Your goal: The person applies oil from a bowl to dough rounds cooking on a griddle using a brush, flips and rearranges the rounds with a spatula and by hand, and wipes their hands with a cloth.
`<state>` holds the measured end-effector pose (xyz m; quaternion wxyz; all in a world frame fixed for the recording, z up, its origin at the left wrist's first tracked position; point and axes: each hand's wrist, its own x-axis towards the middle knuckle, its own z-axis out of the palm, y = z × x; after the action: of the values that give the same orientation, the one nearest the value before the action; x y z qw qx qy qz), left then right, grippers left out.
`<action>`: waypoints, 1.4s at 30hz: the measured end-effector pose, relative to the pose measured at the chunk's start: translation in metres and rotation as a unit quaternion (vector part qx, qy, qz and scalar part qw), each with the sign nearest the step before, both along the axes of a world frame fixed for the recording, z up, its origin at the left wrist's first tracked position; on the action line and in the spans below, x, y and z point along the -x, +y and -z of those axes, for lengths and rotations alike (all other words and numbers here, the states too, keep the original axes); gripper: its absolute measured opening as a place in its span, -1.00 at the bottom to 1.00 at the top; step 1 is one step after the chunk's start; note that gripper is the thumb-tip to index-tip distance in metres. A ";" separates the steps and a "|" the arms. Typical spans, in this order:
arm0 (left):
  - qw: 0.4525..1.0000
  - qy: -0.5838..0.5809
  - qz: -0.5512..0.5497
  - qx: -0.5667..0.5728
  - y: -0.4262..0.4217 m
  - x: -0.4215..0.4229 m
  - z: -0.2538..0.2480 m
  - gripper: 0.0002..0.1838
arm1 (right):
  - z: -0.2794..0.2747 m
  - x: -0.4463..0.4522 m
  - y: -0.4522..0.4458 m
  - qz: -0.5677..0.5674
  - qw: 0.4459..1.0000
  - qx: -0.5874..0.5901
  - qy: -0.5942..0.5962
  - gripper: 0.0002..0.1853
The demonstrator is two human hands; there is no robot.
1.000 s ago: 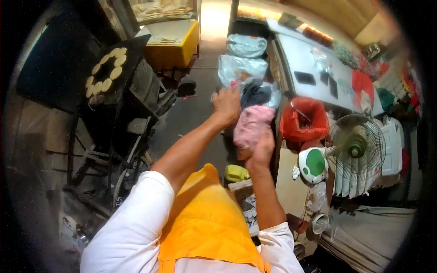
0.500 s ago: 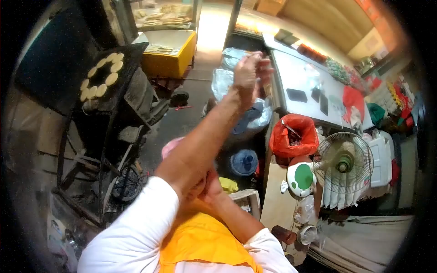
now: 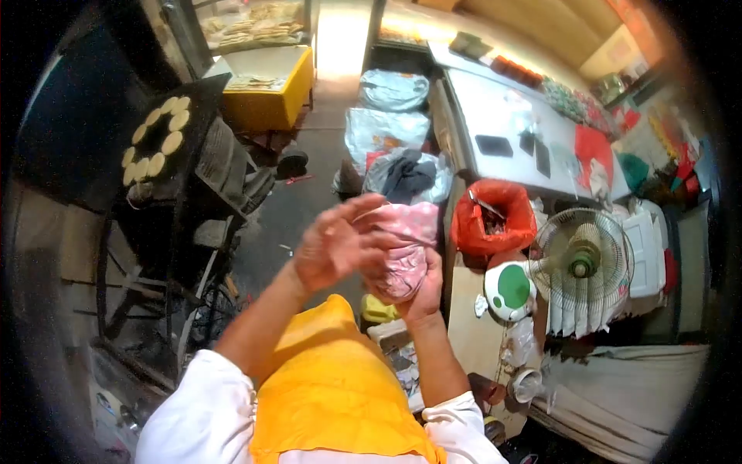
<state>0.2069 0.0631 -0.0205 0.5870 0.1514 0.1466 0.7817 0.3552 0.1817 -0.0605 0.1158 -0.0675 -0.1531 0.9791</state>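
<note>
A pink patterned cloth bundle (image 3: 403, 259) is held in front of the orange apron. My right hand (image 3: 425, 290) grips its lower right side, with the fingers partly hidden under the cloth. At the bundle's left edge is my left hand (image 3: 336, 243), its fingers spread and slightly blurred, overlapping the cloth in view; whether they touch it is unclear. Beyond the bundle, a dark cloth (image 3: 406, 176) lies on silvery plastic bags (image 3: 386, 130).
On the left, a black griddle (image 3: 189, 100) carries a ring of flat round breads. A yellow box (image 3: 297, 93) stands behind it. To the right are a red-lined bin (image 3: 483, 243), a fan (image 3: 581, 255) and a white table (image 3: 495, 100).
The pink bundle went from in front of me toward my body, then back out over the floor. My left hand swung up and forward, then came back down beside it, fingers spread.
</note>
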 end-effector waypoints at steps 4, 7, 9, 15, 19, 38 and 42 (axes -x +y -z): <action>0.945 0.179 -0.179 0.208 -0.006 0.011 0.015 -0.33 | -0.033 0.006 -0.009 0.015 0.990 -0.106 -0.091 -0.44; 0.976 0.155 0.025 0.150 -0.006 -0.005 0.029 -0.35 | -0.038 0.011 -0.011 -0.007 0.987 -0.111 -0.113 -0.45; 0.986 0.074 0.009 0.149 -0.011 -0.026 0.022 -0.46 | -0.021 0.013 0.000 0.061 0.924 -0.342 -0.159 -0.47; 0.976 -0.081 -0.065 0.190 -0.018 -0.030 0.038 -0.56 | 0.013 0.013 0.027 0.125 0.745 -0.603 -0.257 -0.68; 0.983 -0.070 -0.049 0.161 -0.023 -0.026 0.039 -0.51 | -0.026 0.014 0.010 0.270 0.661 -0.675 -0.189 -0.60; 0.895 -0.232 0.342 -0.166 0.015 -0.165 0.127 -0.59 | -0.072 0.046 -0.016 0.299 0.569 -0.764 -0.053 -0.47; 0.945 0.296 0.138 0.012 -0.005 -0.170 0.052 -0.58 | -0.124 0.056 -0.026 0.307 0.553 -0.773 0.056 -0.56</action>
<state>0.3773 0.0577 -0.0726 0.6208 0.3878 0.3010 0.6113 0.2989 0.1561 0.0637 0.4251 0.0601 -0.8138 0.3916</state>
